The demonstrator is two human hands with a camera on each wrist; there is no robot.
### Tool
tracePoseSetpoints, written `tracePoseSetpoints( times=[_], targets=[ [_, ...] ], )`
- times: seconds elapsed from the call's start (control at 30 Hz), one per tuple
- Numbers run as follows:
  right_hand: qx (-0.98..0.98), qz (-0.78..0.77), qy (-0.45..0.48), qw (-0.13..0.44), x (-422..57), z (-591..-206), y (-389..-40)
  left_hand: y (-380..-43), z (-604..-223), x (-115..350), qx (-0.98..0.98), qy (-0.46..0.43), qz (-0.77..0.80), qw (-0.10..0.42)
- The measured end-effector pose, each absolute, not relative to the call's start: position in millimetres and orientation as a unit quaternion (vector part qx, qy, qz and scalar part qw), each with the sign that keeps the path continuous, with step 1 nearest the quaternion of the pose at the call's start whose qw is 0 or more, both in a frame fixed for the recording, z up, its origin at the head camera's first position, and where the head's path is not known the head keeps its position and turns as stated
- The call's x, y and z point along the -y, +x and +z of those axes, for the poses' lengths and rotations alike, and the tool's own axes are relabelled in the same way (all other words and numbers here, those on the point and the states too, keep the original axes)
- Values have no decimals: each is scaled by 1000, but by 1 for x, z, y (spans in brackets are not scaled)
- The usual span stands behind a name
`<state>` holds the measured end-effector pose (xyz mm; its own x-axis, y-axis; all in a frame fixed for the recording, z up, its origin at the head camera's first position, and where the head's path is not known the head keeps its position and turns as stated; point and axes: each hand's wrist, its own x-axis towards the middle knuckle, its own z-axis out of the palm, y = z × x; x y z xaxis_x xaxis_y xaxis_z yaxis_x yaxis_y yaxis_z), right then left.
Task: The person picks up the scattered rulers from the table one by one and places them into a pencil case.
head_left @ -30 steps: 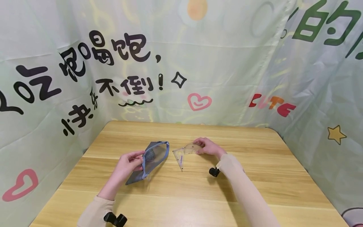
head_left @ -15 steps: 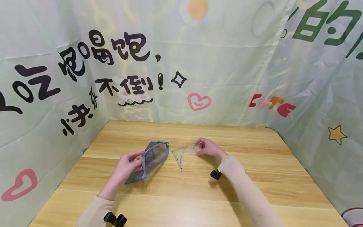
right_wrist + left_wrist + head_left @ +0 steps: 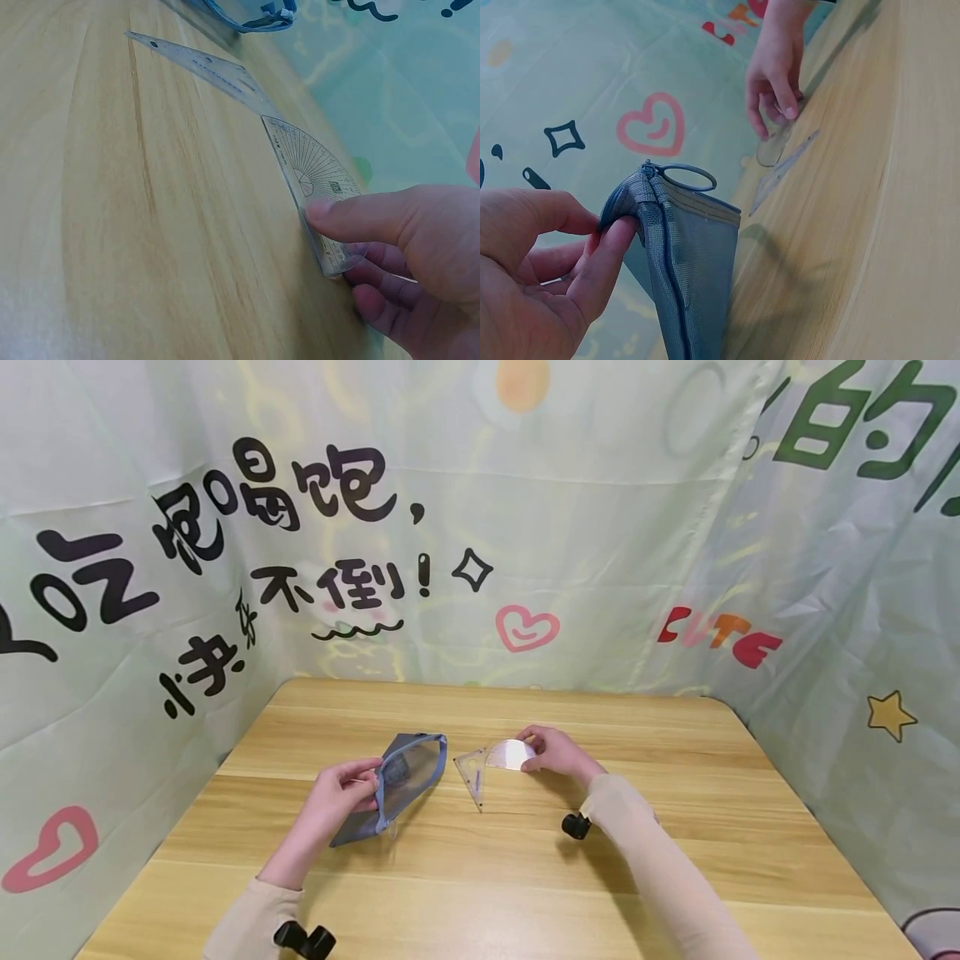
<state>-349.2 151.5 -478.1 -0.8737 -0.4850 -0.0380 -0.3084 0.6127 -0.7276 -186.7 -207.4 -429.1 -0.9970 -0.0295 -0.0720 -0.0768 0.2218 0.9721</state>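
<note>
On the cloth backdrop (image 3: 600,552), black lettering (image 3: 272,502) reads "吃饱喝饱," with "快乐不倒!" below it, while farther right stand a large green "的" (image 3: 873,441) and "CUTE" (image 3: 722,632) in red, pink and orange. The clear protractor (image 3: 319,176) carries a radiating degree scale whose figures cannot be made out. Bluish print on the set square (image 3: 217,73) is likewise too small to read.
</note>
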Motion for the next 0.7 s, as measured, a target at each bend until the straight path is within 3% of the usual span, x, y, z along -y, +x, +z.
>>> tracePoseSetpoints(
  times=[0.7],
  targets=[
    [-920, -312, -225, 71, -155, -470, -339, -186, -430, 206, -784, -26, 619, 23]
  ],
)
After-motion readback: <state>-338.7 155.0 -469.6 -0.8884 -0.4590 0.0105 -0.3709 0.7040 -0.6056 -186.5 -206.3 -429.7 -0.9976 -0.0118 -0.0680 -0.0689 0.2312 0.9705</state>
